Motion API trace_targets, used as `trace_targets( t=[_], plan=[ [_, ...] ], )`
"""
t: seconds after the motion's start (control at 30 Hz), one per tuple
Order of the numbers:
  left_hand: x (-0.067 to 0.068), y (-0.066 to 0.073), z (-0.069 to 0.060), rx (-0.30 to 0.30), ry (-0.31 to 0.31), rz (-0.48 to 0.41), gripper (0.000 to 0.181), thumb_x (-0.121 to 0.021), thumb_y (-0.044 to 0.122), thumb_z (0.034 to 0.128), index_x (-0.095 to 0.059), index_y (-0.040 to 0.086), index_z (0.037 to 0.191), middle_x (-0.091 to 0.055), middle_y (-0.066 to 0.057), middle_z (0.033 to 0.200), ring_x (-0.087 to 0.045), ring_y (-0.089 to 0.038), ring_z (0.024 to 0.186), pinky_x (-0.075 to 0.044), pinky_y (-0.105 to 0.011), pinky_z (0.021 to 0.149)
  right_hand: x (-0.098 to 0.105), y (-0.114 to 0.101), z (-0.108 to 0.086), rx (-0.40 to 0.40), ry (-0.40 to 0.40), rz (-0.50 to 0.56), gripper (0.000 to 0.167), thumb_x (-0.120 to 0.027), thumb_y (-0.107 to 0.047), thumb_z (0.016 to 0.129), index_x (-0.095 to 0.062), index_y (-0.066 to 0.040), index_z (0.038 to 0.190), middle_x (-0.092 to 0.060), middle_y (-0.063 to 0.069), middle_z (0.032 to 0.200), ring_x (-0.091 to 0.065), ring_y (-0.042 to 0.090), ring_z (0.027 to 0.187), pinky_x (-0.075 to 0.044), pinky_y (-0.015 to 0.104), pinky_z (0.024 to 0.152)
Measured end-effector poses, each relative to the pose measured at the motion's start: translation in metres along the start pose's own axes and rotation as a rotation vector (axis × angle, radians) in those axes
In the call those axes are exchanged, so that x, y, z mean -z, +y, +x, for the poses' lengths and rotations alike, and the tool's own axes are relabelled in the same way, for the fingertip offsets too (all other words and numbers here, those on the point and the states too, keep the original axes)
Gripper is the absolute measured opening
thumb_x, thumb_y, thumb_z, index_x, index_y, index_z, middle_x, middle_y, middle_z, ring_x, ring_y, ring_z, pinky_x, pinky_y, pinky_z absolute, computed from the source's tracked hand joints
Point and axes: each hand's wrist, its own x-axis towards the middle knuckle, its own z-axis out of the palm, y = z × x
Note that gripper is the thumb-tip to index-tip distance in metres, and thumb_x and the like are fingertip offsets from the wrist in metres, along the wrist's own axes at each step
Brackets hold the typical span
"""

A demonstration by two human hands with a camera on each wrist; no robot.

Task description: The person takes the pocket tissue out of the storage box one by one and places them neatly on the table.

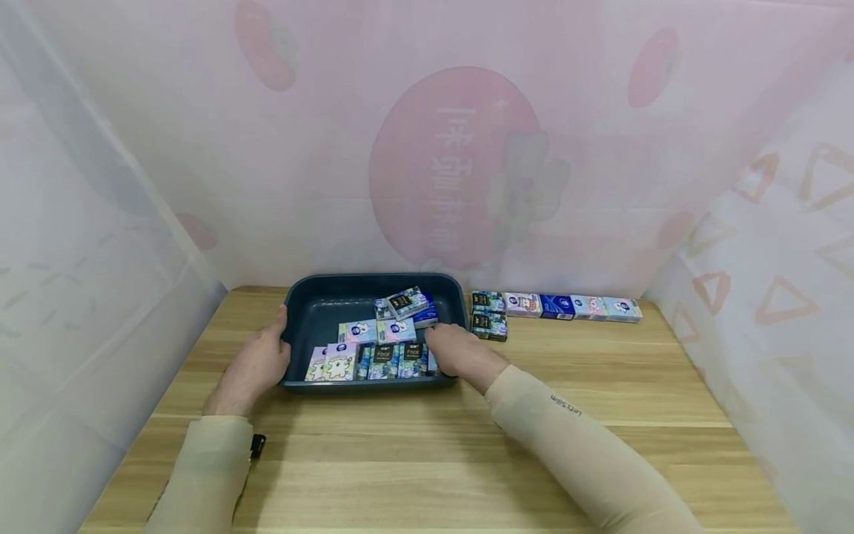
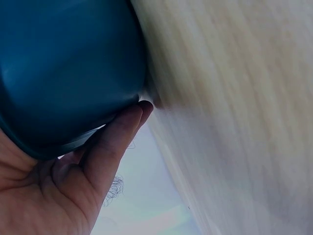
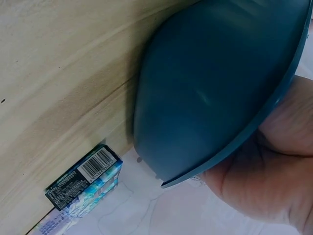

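A dark teal tray (image 1: 380,279) holds several small patterned tissue packs (image 1: 383,362), some overlapping. At its left side my left hand (image 1: 250,367) grips the rim; in the left wrist view the fingers of this hand (image 2: 73,186) lie against the outside of the tray (image 2: 73,63). My right hand (image 1: 463,354) grips the right rim near the front corner. In the right wrist view, the tray wall (image 3: 210,88) hides the fingertips of that hand (image 3: 274,171).
Right of the tray, a row of several packs (image 1: 557,306) lies along the back of the wooden table (image 1: 414,460), with a dark pack (image 1: 489,325) in front of its left end. Printed cloth (image 1: 320,185) hangs behind the table and at both sides.
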Motion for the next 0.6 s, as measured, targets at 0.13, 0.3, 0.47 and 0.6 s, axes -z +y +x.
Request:
trace_targets(
  t=[0.13, 0.3, 0.47, 0.6],
  plan=[
    [0.0, 0.001, 0.0, -0.011, 0.001, -0.008, 0.077, -0.045, 0.006, 0.1173, -0.011, -0.004, 0.186, -0.06, -0.045, 0.153, -0.052, -0.023, 0.063, -0.046, -0.039, 0.061, 0.01, -0.003, -0.01, 0.01, 0.013, -0.013, 0.062, -0.1, -0.033, 0.097, -0.073, -0.009, 0.149, -0.079, 0.012, 0.146, -0.079, 0.029, 0.13, -0.068, 0.052, 0.111],
    [0.0, 0.001, 0.001, -0.022, 0.009, -0.008, 0.077, -0.045, 0.005, 0.1165, -0.012, -0.006, 0.185, -0.069, -0.041, 0.131, -0.051, -0.021, 0.061, -0.045, -0.038, 0.06, 0.038, -0.014, -0.038, -0.002, 0.005, -0.02, 0.077, -0.097, -0.035, 0.1, -0.064, -0.006, 0.164, -0.07, 0.014, 0.164, -0.071, 0.033, 0.147, -0.059, 0.046, 0.127],
    [0.0, 0.001, 0.001, -0.024, 0.011, -0.007, 0.077, -0.045, 0.005, 0.1161, -0.012, -0.007, 0.185, -0.069, -0.036, 0.115, -0.05, -0.021, 0.059, -0.045, -0.037, 0.059, 0.043, -0.015, -0.045, 0.023, 0.052, -0.065, 0.087, -0.096, -0.044, 0.1, -0.059, -0.007, 0.169, -0.067, 0.015, 0.167, -0.067, 0.033, 0.149, -0.056, 0.046, 0.129],
    [-0.001, -0.001, 0.001, -0.035, 0.02, -0.007, 0.077, -0.046, 0.004, 0.1155, -0.014, -0.008, 0.184, -0.068, -0.043, 0.128, -0.05, -0.021, 0.058, -0.046, -0.038, 0.058, 0.041, -0.012, -0.045, 0.051, 0.103, -0.006, 0.089, -0.098, -0.043, 0.098, -0.058, -0.007, 0.169, -0.064, 0.019, 0.167, -0.067, 0.036, 0.147, -0.06, 0.048, 0.125]
  ],
)
